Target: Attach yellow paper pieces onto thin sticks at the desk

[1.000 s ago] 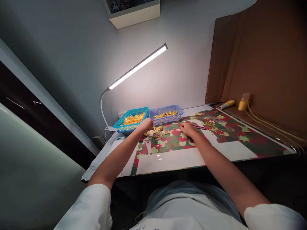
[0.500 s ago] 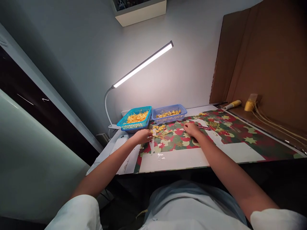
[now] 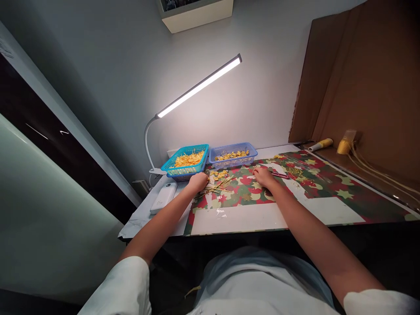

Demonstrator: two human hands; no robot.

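My left hand is closed at the left end of a bundle of thin gold strips; whatever its fingers hold is hidden behind the hand. Beside it lie several small yellow ribbon bows. My right hand is pinched shut over the patterned table cover, and anything between its fingertips is too small to make out. A pink-handled tool lies just to the right of that hand.
At the back stand a turquoise basket of yellow ribbon pieces and a purple basket of bows. A lit lamp arches above. On the left is a white power bank; at right, a yellow spool by cardboard.
My left hand has turned over and closed near the gold strips, which now lie more spread out. The right hand has stayed nearly in place. The view has shifted slightly.
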